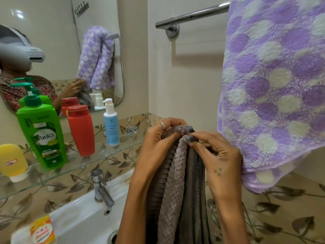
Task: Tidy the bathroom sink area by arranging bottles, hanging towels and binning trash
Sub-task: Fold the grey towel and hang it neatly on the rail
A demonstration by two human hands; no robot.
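A grey towel point(177, 182) hangs folded from both my hands, above the right edge of the sink. My left hand point(158, 140) pinches its top edge from the left, and my right hand point(216, 152) pinches it from the right. A purple and white spotted towel point(270, 88) hangs over the chrome towel rail point(191, 15) at the upper right. On the glass shelf point(88, 162) stand a green Vatika pump bottle point(44, 136), a red bottle point(81, 131), a small blue-labelled pump bottle point(111, 124) and a yellow bottle point(12, 162).
The white sink point(82, 215) with a chrome tap point(101, 188) lies below the shelf. An orange and white packet point(41, 231) lies on the sink's near left rim. A mirror point(58, 43) hangs above the shelf. The bare left part of the rail is free.
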